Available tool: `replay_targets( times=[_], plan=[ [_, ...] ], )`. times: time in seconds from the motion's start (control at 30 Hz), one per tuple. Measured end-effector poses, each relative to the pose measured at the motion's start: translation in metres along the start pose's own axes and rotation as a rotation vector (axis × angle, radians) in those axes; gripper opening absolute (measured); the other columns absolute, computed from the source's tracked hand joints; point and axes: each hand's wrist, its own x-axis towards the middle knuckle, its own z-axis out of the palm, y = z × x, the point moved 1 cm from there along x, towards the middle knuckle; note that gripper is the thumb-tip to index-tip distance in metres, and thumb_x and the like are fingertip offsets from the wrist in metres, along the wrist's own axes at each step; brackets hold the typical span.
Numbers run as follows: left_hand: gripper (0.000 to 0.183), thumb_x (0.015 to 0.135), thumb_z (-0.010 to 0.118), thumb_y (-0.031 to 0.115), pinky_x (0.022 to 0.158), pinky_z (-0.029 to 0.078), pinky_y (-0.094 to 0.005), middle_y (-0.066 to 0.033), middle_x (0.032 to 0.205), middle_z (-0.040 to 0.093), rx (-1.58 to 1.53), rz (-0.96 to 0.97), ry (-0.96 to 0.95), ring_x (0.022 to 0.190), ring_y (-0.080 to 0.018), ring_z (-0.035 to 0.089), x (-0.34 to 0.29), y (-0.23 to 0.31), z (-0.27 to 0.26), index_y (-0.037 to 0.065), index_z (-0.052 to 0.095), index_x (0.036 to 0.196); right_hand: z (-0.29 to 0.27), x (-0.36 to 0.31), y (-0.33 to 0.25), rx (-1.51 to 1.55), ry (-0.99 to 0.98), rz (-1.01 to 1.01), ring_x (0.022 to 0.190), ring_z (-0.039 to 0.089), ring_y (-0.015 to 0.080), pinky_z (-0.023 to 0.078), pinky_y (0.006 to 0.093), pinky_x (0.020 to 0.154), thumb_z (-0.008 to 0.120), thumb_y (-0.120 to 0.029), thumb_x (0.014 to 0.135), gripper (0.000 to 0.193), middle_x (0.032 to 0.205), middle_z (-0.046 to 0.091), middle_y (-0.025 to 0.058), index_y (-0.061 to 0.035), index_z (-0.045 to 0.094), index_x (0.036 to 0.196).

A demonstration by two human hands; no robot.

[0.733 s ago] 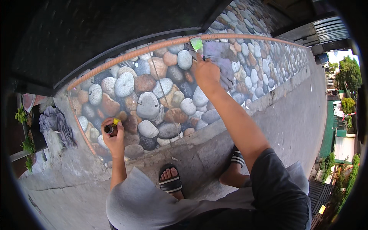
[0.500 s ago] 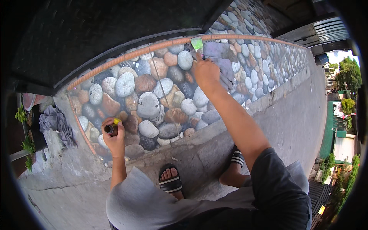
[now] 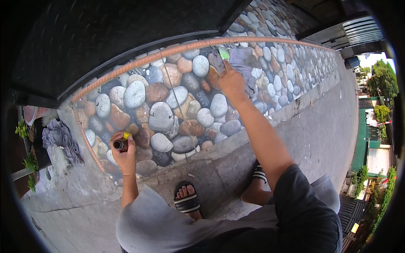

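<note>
My left hand (image 3: 123,157) is wrapped round a small dark brown bottle (image 3: 118,144), its round mouth facing up. A yellow cap-like piece (image 3: 127,135) shows between the fingers beside the bottle. Out ahead, my right hand (image 3: 233,83) grips a small flat light-green tool (image 3: 224,53), wider at its far end; its exact kind is unclear. It lies over the pebble-patterned surface (image 3: 160,116), just short of the orange-brown ribbed edging (image 3: 168,51). A purple-grey rag (image 3: 244,59) lies beside and partly under that hand.
Beyond the edging stands a dark metal panel (image 3: 126,29). Another crumpled grey cloth (image 3: 60,137) hangs at the left. A concrete kerb (image 3: 211,157) borders the pebble surface, with pavement (image 3: 320,122) to the right. My sandalled foot (image 3: 186,196) is close to the kerb.
My right hand has shifted slightly right and nearer, drawing the green tool back from the edging toward the rag. The left hand still holds the bottle in nearly the same place.
</note>
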Motion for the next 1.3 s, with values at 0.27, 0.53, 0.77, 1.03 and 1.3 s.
replay_targets(
  times=[0.27,0.53,0.77,1.03,1.3],
  plan=[
    [0.027,0.081,0.07,-0.003,0.091,0.046,-0.0312,-0.0126,0.111,0.059,0.122,0.073,-0.014,0.1,-0.0204,0.058,0.001,0.0,0.006,0.002,0.054,0.102,0.015,-0.04,-0.027,0.068,0.019,-0.228,0.081,0.069,0.0387,0.055,0.048,0.074,0.051,-0.024,0.095,0.04,0.088,0.069,0.0222,-0.0165,0.059,0.133],
    [0.028,0.082,0.07,-0.003,0.09,0.047,-0.0305,-0.0121,0.111,0.059,0.084,0.067,-0.008,0.099,-0.0199,0.058,0.0,0.003,-0.003,0.002,0.054,0.103,-0.01,-0.076,-0.039,-0.006,-0.118,-0.271,0.075,0.069,0.0354,0.055,0.0476,0.068,0.053,-0.022,0.094,0.04,0.084,0.068,0.0184,-0.0197,0.059,0.133],
    [0.029,0.08,0.072,-0.001,0.087,0.049,-0.0302,-0.0118,0.11,0.06,0.179,0.143,-0.007,0.097,-0.0194,0.06,0.002,0.011,0.002,0.002,0.054,0.102,-0.013,-0.1,-0.109,0.007,-0.251,-0.387,0.076,0.069,0.036,0.056,0.0467,0.071,0.052,-0.02,0.093,0.04,0.09,0.069,0.019,-0.0186,0.06,0.132],
    [0.03,0.078,0.073,-0.001,0.085,0.049,-0.0304,-0.0109,0.106,0.061,0.186,0.167,0.02,0.094,-0.0195,0.06,0.001,0.005,0.0,0.003,0.055,0.102,-0.022,-0.079,-0.161,-0.266,-0.403,-0.544,0.083,0.071,0.0313,0.057,0.0435,0.073,0.051,-0.013,0.09,0.045,0.093,0.072,0.0172,-0.0116,0.059,0.134],
    [0.028,0.078,0.073,0.0,0.085,0.049,-0.0304,-0.011,0.105,0.062,0.141,0.162,0.029,0.093,-0.0202,0.06,0.002,0.005,0.001,0.002,0.056,0.1,-0.036,-0.068,-0.186,-0.348,-0.54,-0.528,0.096,0.071,0.0293,0.056,0.0417,0.08,0.048,-0.01,0.089,0.038,0.101,0.072,0.0167,-0.0078,0.062,0.125]
  ],
)
